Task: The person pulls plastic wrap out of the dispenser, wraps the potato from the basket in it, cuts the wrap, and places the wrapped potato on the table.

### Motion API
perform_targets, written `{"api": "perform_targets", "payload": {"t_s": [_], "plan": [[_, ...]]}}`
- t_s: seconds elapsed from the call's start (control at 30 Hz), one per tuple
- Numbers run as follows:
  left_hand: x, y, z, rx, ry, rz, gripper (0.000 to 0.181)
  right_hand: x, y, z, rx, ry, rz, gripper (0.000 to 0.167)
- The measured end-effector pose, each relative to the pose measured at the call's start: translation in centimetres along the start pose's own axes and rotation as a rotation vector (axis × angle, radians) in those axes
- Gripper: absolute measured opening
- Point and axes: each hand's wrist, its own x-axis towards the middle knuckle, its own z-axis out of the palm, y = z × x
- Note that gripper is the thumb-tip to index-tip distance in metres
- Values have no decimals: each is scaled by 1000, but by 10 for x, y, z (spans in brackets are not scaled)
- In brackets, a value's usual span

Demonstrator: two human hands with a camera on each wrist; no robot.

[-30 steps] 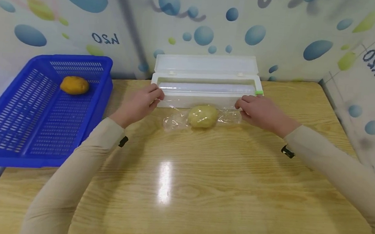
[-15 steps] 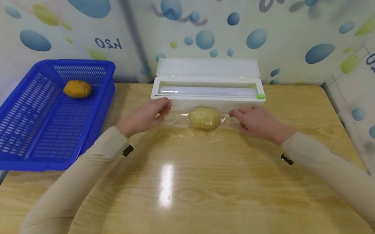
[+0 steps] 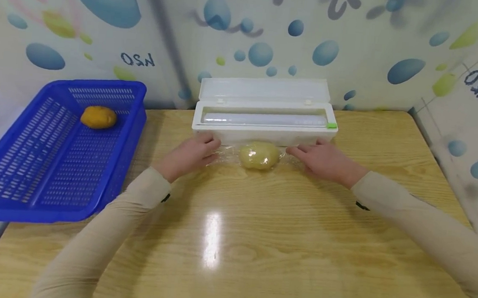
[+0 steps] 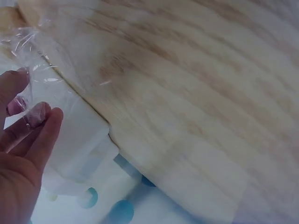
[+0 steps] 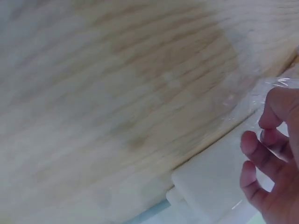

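Observation:
A pale potato (image 3: 258, 155) lies under clear cling film (image 3: 227, 154) on the table, close against the front of the white film dispenser (image 3: 265, 135). My left hand (image 3: 189, 156) pinches the film to the left of the potato; in the left wrist view, the film (image 4: 35, 53) bunches at the thumb and fingertips. On the potato's other side, my right hand (image 3: 326, 160) pinches the film between thumb and index finger, as the right wrist view of that hand (image 5: 280, 154) shows. The dispenser's lid (image 3: 264, 89) stands raised, with a film roll (image 3: 266, 119) inside.
A blue plastic basket (image 3: 40, 216) stands at the left with a darker yellow potato (image 3: 98, 117) in it. A small green slider (image 3: 331, 126) sits at the dispenser's right end. The wooden table (image 3: 257, 244) meets a patterned wall behind.
Both hands have come down from the dispenser's front edge toward the table and moved inward to the potato's sides. The film, held up against the dispenser before, now lies lower around the potato.

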Motion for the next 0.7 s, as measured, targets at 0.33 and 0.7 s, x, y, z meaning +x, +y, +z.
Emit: {"api": "perform_targets", "payload": {"t_s": [0.33,0.7], "plan": [[12,7,11,389,-162,169,12,6,-7,3,-321,94,-144,44],[18,22,8,534,-222,141,5,8,-18,0,-347,-5,-128,44]]}}
